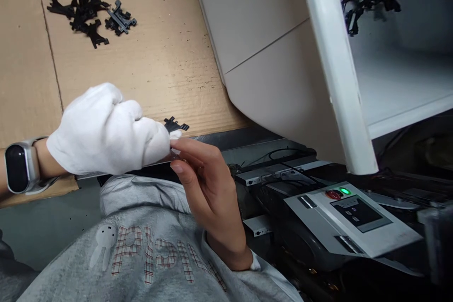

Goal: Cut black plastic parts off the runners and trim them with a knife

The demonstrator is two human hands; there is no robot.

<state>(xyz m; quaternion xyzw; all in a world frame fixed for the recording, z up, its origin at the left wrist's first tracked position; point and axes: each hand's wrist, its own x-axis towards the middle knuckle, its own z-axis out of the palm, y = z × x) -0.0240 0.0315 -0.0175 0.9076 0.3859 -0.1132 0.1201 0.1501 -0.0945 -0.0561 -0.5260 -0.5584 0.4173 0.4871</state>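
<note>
My left hand (113, 132), in a white glove, is closed at the near edge of the cardboard. A small black plastic part (176, 125) with notched ends sticks out past its fingertips, and the glove hides the rest. My right hand (208, 188) is bare and meets the left one at the fingertips. Its index finger and thumb are bent towards each other near the black part. Whatever lies between them is mostly hidden by the glove. Farther back on the cardboard lies a loose pile of similar black plastic parts (87, 12).
Cardboard (152, 61) covers the work surface. A large light-grey bin (269, 33) stands at its right. Another white container (399, 71) holds more black parts. At lower right is a control box (354, 219) with a red button and a lit green light.
</note>
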